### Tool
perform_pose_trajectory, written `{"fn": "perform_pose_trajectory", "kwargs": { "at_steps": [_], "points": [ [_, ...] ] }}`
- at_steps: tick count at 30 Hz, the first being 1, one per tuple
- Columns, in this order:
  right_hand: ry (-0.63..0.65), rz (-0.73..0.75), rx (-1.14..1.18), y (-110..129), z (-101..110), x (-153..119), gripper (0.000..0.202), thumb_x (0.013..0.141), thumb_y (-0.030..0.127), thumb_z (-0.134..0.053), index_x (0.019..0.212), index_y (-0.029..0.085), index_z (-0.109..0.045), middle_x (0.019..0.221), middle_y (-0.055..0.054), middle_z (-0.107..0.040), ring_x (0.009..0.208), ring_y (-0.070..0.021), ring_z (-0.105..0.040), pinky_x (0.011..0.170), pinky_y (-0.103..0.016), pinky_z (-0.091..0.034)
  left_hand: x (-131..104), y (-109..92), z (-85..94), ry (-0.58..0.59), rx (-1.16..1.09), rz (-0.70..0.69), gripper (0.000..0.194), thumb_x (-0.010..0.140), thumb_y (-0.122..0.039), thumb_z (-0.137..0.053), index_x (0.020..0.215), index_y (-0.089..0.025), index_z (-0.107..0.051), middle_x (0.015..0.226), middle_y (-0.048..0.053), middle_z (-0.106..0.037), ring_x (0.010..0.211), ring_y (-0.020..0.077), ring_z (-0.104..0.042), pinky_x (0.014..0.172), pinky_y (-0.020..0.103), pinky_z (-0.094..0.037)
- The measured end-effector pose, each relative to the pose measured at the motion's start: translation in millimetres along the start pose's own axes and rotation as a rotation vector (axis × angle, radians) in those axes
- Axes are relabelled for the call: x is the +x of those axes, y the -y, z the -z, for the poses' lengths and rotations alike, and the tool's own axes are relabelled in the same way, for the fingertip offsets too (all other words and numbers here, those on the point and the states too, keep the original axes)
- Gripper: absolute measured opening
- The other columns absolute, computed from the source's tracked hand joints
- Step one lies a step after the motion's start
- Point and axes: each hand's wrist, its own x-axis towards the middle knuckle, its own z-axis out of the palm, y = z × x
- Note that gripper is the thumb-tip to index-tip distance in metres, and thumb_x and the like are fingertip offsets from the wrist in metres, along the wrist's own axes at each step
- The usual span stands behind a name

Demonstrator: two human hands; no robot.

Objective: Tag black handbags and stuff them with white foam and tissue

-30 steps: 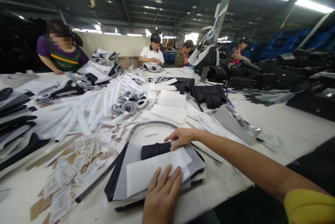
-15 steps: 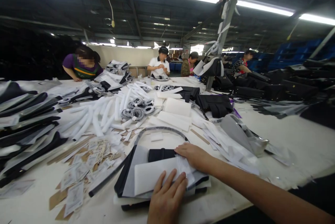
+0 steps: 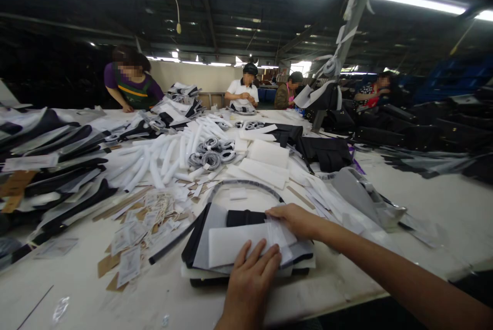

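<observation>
A flat black handbag [image 3: 194, 248] with a wrapped, arched handle [image 3: 246, 184] lies in front of me, grey tissue paper [image 3: 202, 242] over its front. On top of it rest a white foam sheet [image 3: 227, 242] and a black strap piece [image 3: 244, 218]. My left hand [image 3: 252, 276] lies with fingers spread on the foam's lower right part. At the upper right of the bag, my right hand [image 3: 296, 221] has its fingers closed on the edge of a clear plastic bag [image 3: 279, 235], which overlaps the foam's right end.
Tags in small plastic bags [image 3: 131, 263] lie to the left, beyond them stacked black bag pieces [image 3: 77, 181]. Farther back are white foam tubes [image 3: 154, 165], coiled wrapped straps [image 3: 211, 159] and foam sheets [image 3: 267, 155]. Several people work across the table, one in a white shirt [image 3: 242, 91].
The view has swung slightly left, so everything sits farther right. My right fingers have drawn in on the plastic bag's edge; my left hand stays on the foam.
</observation>
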Motion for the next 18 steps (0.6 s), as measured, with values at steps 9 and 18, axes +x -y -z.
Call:
{"fn": "perform_pose_trajectory", "kwargs": {
  "at_steps": [9, 18],
  "points": [
    [-0.187, 0.096, -0.039, 38.8, -36.3, -66.6, 0.044, 0.103, 0.031, -0.043, 0.143, 0.016, -0.052, 0.145, -0.012, -0.054, 0.136, -0.025, -0.049, 0.114, -0.045, -0.042, 17.0, 11.6, 35.5, 0.381, -0.12, -0.096, 0.044, 0.092, -0.023, -0.057, 0.136, -0.022, -0.054, 0.138, 0.006, -0.062, 0.132, 0.0209, -0.053, 0.115, 0.044, -0.039],
    [-0.275, 0.17, -0.115, 32.0, -45.7, -68.5, 0.045, 0.102, 0.029, -0.044, 0.146, 0.018, -0.048, 0.148, -0.009, -0.051, 0.136, -0.024, -0.048, 0.114, -0.044, -0.042, 57.7, 79.5, 96.5, 0.637, -0.14, -0.122, 0.03, 0.095, -0.015, -0.052, 0.121, -0.022, -0.065, 0.125, 0.007, -0.07, 0.116, 0.0209, -0.066, 0.101, 0.037, -0.052]
  ]
}}
